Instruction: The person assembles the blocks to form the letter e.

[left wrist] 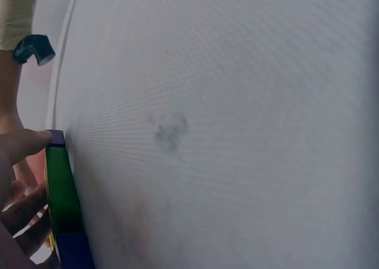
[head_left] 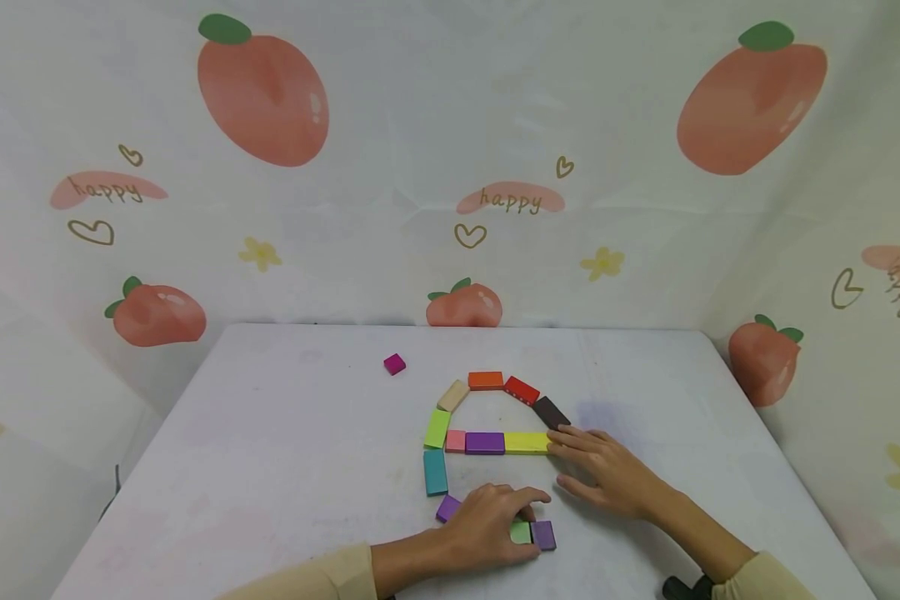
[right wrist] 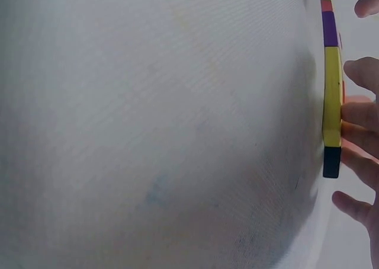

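Note:
Colored wooden blocks lie joined in a curved outline with a straight row across it. My left hand (head_left: 487, 525) bends over the lower row, thumb on the near side and fingers on the far side of a light green block (head_left: 521, 532). Its thumb tip also meets the purple block (head_left: 543, 535) at the row's right end. A violet block (head_left: 447, 508) is partly hidden beneath this hand. With straight fingers, my right hand (head_left: 607, 471) touches the right end of the yellow block (head_left: 527, 443). A dark block (right wrist: 331, 162) adjoins the yellow one in the right wrist view.
The outline continues through a teal block (head_left: 435, 472), lime block (head_left: 437, 428), tan block (head_left: 453, 395), orange block (head_left: 485, 381) and red block (head_left: 522, 390). A magenta cube (head_left: 394, 364) lies apart at the back of the white table (head_left: 285, 442).

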Motion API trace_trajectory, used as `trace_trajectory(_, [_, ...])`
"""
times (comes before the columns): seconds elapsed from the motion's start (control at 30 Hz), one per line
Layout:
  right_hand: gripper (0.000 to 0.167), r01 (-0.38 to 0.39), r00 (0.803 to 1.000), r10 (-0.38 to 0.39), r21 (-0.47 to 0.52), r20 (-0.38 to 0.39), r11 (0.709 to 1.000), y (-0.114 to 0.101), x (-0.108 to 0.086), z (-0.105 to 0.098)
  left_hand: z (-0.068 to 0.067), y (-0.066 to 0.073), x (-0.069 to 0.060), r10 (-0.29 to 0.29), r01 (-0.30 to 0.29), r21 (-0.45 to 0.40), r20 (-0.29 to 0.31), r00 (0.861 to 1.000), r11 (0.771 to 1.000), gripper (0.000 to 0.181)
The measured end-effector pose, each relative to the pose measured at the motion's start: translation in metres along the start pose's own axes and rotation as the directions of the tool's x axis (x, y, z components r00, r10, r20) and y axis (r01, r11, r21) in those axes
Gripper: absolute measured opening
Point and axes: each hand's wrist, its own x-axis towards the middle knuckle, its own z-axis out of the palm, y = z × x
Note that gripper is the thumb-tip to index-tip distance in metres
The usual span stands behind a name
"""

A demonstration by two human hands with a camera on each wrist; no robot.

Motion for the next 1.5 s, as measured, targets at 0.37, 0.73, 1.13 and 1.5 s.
trace_trajectory(0.37, [0.05, 0.015, 1.0, -0.015, 0.0, -0.007, 1.0, 0.0, 0.0, -0.001, -0.014, -0.001, -0.002, -0.019, 0.018, -0.033, -0.028, 0.999, 0.999, 0.055])
trace_trajectory(0.73, [0.048, 0.019, 1.0, -0.019, 0.007, -0.01, 1.0, 0.0, 0.001, 0.0, -0.07, -0.049, 0.019, -0.024, 0.017, -0.021, -0.426, 0.904, 1.0, 0.056])
trace_trajectory(1.13, [0.048, -0.008, 1.0, 0.008, 0.009, 0.012, 1.0, -0.001, 0.001, -0.001, -0.13, -0.128, 0.015, -0.195, 0.21, -0.06, -0.671, 0.715, 0.976, 0.064])
trace_trajectory(1.5, [0.048, -0.009, 1.0, 0.009, 0.022, 0.009, 1.0, -0.001, 0.001, -0.001, -0.145, -0.171, -0.01, -0.424, 0.397, -0.192, -0.624, 0.657, 0.898, 0.071])
